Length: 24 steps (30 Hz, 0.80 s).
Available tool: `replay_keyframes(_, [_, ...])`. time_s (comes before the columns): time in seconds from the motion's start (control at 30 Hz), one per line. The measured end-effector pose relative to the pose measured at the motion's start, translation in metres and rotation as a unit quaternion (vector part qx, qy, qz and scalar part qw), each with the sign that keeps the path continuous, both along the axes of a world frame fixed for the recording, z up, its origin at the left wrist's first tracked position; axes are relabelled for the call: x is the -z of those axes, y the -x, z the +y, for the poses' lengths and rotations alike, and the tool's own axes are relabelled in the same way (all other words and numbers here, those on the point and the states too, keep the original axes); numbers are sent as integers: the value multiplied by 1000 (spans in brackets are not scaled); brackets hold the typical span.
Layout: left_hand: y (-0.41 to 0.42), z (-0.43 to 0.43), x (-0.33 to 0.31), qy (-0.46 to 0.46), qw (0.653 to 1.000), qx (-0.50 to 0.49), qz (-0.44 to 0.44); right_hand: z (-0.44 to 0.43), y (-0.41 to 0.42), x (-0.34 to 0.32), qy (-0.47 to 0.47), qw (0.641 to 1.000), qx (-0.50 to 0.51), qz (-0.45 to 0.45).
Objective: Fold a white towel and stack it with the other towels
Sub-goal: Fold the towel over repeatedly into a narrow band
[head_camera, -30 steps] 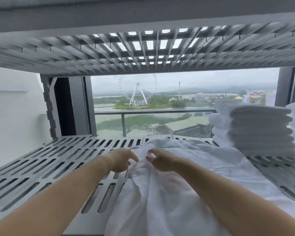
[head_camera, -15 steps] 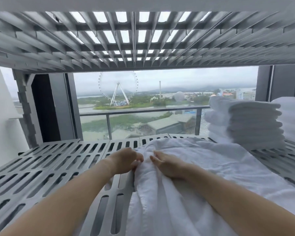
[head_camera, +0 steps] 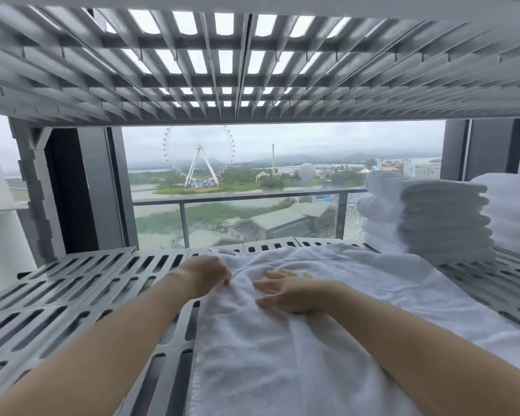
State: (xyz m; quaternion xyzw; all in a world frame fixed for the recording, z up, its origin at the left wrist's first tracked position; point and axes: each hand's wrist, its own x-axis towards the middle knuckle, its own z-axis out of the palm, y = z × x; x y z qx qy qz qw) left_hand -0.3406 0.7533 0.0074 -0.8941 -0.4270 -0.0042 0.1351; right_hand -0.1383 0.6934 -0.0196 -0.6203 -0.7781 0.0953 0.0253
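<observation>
Item 1. Towel (head_camera: 327, 355): white terry, unfolded, laid out on the grey slotted shelf (head_camera: 72, 295). It is spread from the near edge of the view to the far edge of the shelf and covers the middle and right of it. The cloth is rumpled into soft ridges at the far end, where both hands are placed. A stitched hem is seen along its left side.

Item 2. Left hand (head_camera: 203, 274): set at the far left edge of the towel, fingers curled downward and closed on a fold of the cloth. The fingertips are partly hidden by the fold.

Item 3. Right hand (head_camera: 291, 295): laid flat on the towel just right of the left hand, fingers straight and spread, nothing grasped. The two hands are close together but apart.

Item 4. Stack (head_camera: 427, 217): white folded towels piled on the far right of the shelf, just beyond the towel's right corner. A second stack (head_camera: 514, 211) is placed beside it at the right border, cut off by the frame.

Item 5. Upper shelf (head_camera: 252, 70): grey grid, seen from below across the top.

Item 6. Window (head_camera: 252, 163): behind the shelf, with a railing (head_camera: 237, 199) and a Ferris wheel (head_camera: 198, 157) seen through it.
</observation>
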Motion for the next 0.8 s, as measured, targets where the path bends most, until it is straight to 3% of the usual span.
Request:
replay_keyframes(0.17, [-22, -4, 0, 28, 995, 3, -98, 3, -14, -2, -10, 999, 2, 40])
replay_keyframes(0.3, [-50, -17, 10, 111, 988, 63, -92, -2, -25, -5, -47, 986, -20, 156])
replay_keyframes(0.4, [-69, -20, 16, 139, 984, 54, -92, -9, -51, -3, -90, 990, 82, 71])
replay_keyframes(0.5, [-92, -22, 16, 131, 983, 65, -111, -19, -79, 1, -13, 982, 186, 7])
replay_keyframes(0.8, [-72, -33, 36, 191, 979, -48, -43, -19, -79, 9, 22, 987, 154, 36])
